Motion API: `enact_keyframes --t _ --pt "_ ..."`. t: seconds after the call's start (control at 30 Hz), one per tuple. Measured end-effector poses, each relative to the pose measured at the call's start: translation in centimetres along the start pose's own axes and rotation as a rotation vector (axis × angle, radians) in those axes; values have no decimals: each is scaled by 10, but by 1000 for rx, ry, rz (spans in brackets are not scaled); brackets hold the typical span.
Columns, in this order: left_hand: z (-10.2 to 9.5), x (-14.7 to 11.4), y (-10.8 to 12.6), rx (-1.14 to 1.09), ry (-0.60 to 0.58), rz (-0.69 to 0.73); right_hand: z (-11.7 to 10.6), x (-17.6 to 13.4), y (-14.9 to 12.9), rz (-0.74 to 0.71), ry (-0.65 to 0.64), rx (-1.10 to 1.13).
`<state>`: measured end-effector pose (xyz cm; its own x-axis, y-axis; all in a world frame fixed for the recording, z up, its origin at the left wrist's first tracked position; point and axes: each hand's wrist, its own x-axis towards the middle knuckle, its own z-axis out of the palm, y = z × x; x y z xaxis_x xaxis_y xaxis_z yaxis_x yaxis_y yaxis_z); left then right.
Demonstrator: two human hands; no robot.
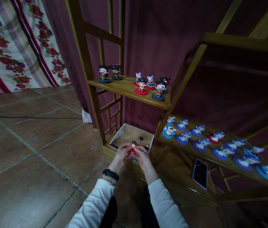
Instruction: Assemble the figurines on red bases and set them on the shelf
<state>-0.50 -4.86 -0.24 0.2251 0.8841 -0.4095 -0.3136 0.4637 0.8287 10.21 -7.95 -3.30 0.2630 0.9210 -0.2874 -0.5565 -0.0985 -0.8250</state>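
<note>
Between my two hands is a small figurine (134,145) with black hair on a red base. My left hand (123,152) wraps its fingers round the left side of it, and my right hand (142,154) closes on the right side. Both hands are over the front edge of a shallow cardboard box (117,136) with white sides. Inside the box lies a small dark figurine (140,138), and another small piece (147,146) is near the right wall, partly behind my right hand. A dark band (110,174) is on my left wrist.
The box stands on a low wooden shelf. Above it, an upper shelf (124,88) bears several figurines on grey and red bases. To the right, another shelf holds several blue-based figurines (201,144). A phone (200,174) lies in front of them. A cable (31,117) crosses the tiled floor.
</note>
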Motion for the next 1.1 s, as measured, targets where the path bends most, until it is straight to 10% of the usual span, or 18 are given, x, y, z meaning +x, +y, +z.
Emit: enact_keyframes --t 0.63,0.87,1.1 --pt "-11 -111 -61 14 110 19 -42 -109 25 91 -110 1" --pt "-12 -110 -73 6 42 107 -48 -113 24 -65 -105 -123" --pt "-10 -84 -89 176 225 380 -50 -101 30 -351 -95 -413"
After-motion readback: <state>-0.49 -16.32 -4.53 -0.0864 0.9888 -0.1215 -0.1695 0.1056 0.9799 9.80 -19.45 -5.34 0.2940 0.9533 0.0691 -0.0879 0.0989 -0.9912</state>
